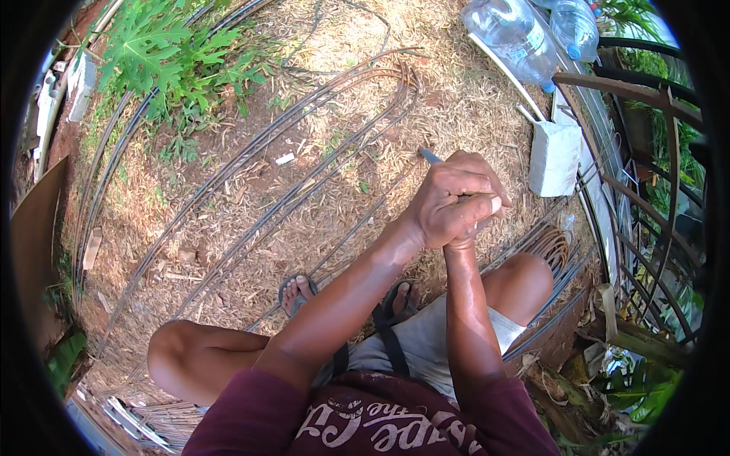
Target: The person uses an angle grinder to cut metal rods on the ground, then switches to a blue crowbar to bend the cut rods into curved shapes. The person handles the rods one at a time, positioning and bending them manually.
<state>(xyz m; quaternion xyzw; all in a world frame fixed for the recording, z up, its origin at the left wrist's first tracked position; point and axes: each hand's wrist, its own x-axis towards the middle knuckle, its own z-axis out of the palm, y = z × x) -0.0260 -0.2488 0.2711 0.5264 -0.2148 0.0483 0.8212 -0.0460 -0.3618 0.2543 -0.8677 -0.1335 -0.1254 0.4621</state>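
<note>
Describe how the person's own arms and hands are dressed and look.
Both hands, the left hand and the right hand, are bare, with no gloves; no rings or watch are visible. The forearms are bare too. Short maroon sleeves of a T-shirt with pale printed lettering cover the upper arms.

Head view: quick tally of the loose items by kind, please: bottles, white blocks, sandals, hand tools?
Clear plastic bottles: 2
White block: 1
Sandals: 2
Blue-tipped tool, gripped by both the left hand and right hand: 1
Total: 6
</note>
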